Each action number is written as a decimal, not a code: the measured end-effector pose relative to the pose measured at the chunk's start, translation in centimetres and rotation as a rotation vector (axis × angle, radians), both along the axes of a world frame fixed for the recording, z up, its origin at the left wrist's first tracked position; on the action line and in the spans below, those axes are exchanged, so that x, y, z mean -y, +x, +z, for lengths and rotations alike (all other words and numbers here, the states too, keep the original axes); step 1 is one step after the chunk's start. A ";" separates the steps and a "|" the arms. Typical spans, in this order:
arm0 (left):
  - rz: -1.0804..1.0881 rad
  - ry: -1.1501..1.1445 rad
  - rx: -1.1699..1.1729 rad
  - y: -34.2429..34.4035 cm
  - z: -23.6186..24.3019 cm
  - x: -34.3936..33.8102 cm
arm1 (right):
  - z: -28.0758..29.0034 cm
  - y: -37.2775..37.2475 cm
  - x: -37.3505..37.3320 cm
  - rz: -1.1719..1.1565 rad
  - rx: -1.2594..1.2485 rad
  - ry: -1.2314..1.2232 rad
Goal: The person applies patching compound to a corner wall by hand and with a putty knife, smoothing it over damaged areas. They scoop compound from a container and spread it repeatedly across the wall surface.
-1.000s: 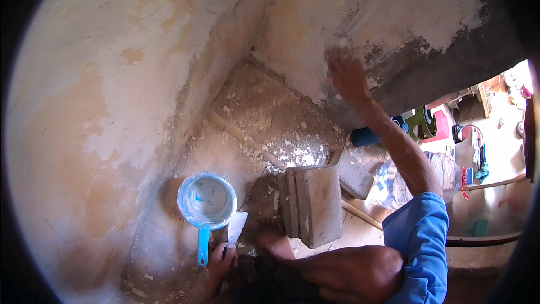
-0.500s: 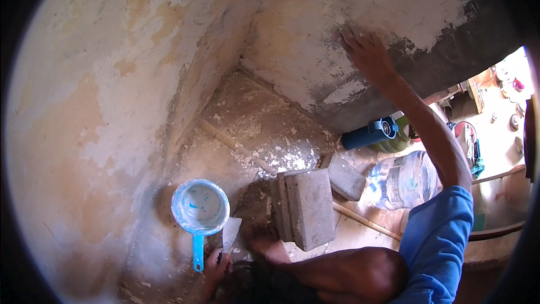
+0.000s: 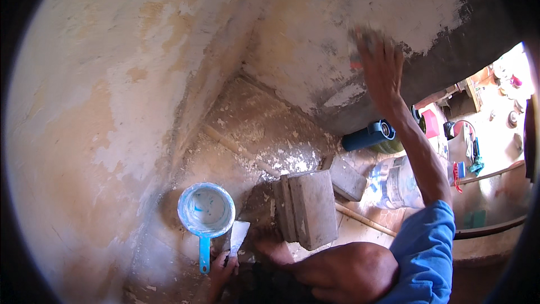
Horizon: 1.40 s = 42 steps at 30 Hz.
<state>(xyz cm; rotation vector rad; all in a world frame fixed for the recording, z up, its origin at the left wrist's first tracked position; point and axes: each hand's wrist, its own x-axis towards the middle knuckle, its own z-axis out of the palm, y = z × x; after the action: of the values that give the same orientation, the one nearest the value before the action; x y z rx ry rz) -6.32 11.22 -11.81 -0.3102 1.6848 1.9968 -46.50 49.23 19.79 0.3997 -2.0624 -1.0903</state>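
My left hand (image 3: 223, 268), low in the view, is closed round the handle of a putty knife (image 3: 239, 236), whose broad blade is coated white and points up. Just left of it a light-blue dipper (image 3: 204, 250) with a handle holds whitish paste smeared with blue. My right arm reaches up to the far wall. There my right hand (image 3: 382, 70) presses a flat scraper (image 3: 355, 50) to the surface, fingers laid over it; motion blurs the blade, and a reddish bit shows at its edge. White filler (image 3: 413, 8) covers the wall around it, patchy beside bare grey.
Grey concrete blocks (image 3: 316, 208) stand beside my bare foot (image 3: 273, 246). Behind them are a blue flask (image 3: 363, 137), a large clear water bottle (image 3: 394, 183) and a bamboo pole (image 3: 365, 219). White flakes litter the floor near the corner. A plastered wall (image 3: 73, 152) rises at left.
My right hand has moved a little right along the wall, fingers now pointing up, with the scraper's edge showing. The forearm has swung left. My left hand still grips the putty knife.
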 end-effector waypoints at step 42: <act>0.050 0.051 0.022 -0.5 0.5 0.0 | -8.8 -3.8 0.9 -0.072 0.046 -0.095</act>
<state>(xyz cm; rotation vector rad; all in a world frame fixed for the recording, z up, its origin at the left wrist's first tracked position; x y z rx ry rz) -6.84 11.18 -11.32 -0.3580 1.6249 2.0618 -50.31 48.36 10.98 0.3076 -2.1749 -1.0295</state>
